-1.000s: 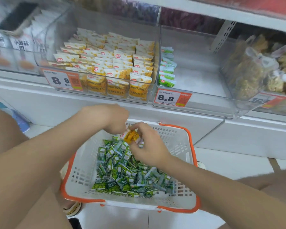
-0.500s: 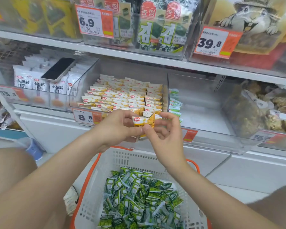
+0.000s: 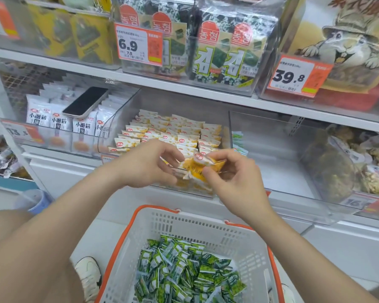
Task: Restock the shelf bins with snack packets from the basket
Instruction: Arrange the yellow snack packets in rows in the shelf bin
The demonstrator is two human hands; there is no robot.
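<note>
The right hand pinches a yellow snack packet between thumb and fingertips, the packet at its 10 o'clock. The left hand has the packet at its 3 o'clock, with its fingers curled at the packet's left end; whether they grip it cannot be told. The packet hangs before the front wall of the clear bin of matching yellow packets. At 6 o'clock below, the basket holds green packets.

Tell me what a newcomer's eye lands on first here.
The left hand and right hand hold a yellow packet before the middle bin. Below, a white basket with an orange rim holds green packets; a dark phone lies on the white packets at left.
</note>
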